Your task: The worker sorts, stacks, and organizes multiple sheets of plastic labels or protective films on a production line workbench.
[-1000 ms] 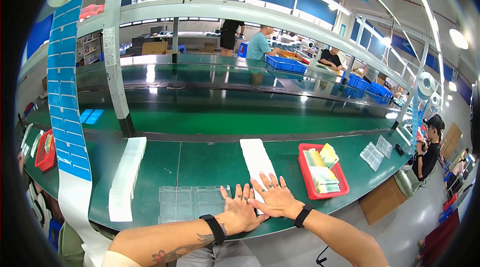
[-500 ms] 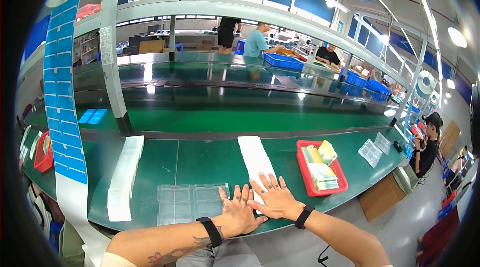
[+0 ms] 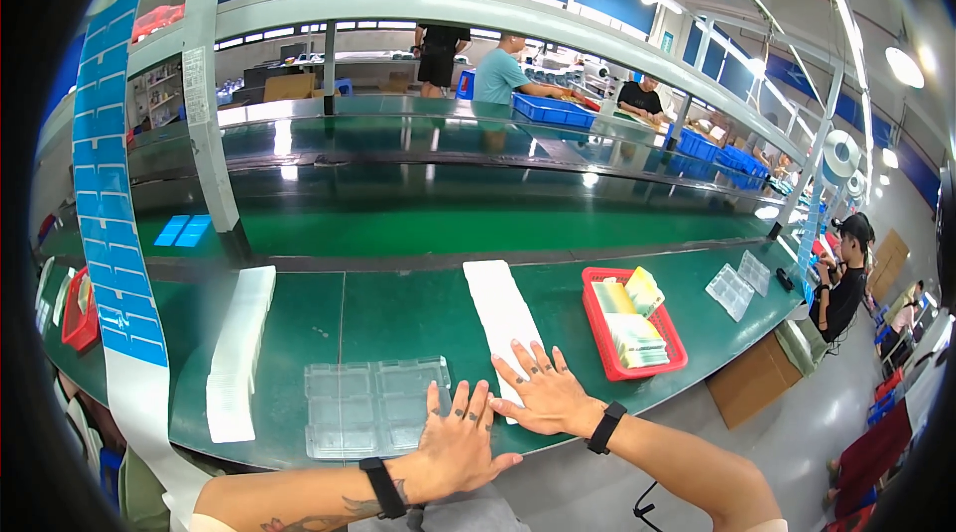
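At the near edge of the green desk (image 3: 398, 313): both hands flat, fingers spread, holding nothing. Left hand (image 3: 456, 442) lies just right of the clear plastic tray (image 3: 373, 407). Right hand (image 3: 543, 395) presses the near end of the white strip (image 3: 501, 308). Red bin (image 3: 635, 323) sits right of that strip.

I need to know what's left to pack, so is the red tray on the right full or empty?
Partly filled. The red tray holds stacks of yellowish and pale packets, while red floor shows bare along its near-left side.
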### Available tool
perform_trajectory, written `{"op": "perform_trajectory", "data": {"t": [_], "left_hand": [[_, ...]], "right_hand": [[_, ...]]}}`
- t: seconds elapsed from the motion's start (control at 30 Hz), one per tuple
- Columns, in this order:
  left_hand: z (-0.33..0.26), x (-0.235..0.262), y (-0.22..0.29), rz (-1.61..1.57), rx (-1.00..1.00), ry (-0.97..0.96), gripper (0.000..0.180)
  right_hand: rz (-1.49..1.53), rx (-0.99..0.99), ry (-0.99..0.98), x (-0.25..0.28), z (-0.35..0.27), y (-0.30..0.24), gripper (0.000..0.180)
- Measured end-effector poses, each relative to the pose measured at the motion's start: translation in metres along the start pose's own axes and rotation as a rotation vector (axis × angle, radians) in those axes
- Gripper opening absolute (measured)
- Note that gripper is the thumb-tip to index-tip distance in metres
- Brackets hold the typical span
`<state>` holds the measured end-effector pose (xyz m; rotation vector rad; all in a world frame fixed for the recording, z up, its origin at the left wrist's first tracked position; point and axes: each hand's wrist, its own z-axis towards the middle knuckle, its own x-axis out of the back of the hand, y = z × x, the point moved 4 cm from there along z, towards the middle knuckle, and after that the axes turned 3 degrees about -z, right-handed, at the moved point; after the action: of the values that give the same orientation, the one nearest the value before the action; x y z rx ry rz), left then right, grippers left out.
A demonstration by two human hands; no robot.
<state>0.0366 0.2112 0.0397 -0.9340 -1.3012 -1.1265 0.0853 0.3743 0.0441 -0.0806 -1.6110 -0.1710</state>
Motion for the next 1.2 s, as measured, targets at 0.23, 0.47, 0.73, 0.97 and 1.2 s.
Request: {"op": "perform_trajectory", "data": {"t": [0.23,0.47,0.73,0.97,1.2], "left_hand": [[-0.030,0.019,0.010,0.028,-0.144,0.230,0.089],[-0.078,0.046,0.008,-0.219,-0.335,0.287,0.060],[-0.209,0.025,-0.099,-0.440,0.109,0.650,0.040],[-0.281,0.032,-0.177,-0.309,0.520,0.802,0.021],[-0.268,0.042,-0.221,-0.244,0.650,0.681,0.035]], "right_hand": [[-0.029,-0.006,0.053,0.000,-0.010,0.006,0.079],[-0.017,-0.035,0.109,0.023,-0.043,0.009,0.072],[0.281,-0.080,0.384,0.010,-0.091,0.041,0.038],[0.246,0.008,0.330,0.024,-0.047,0.022,0.032],[0.166,0.078,0.280,0.012,-0.026,0.015,0.034]]}}
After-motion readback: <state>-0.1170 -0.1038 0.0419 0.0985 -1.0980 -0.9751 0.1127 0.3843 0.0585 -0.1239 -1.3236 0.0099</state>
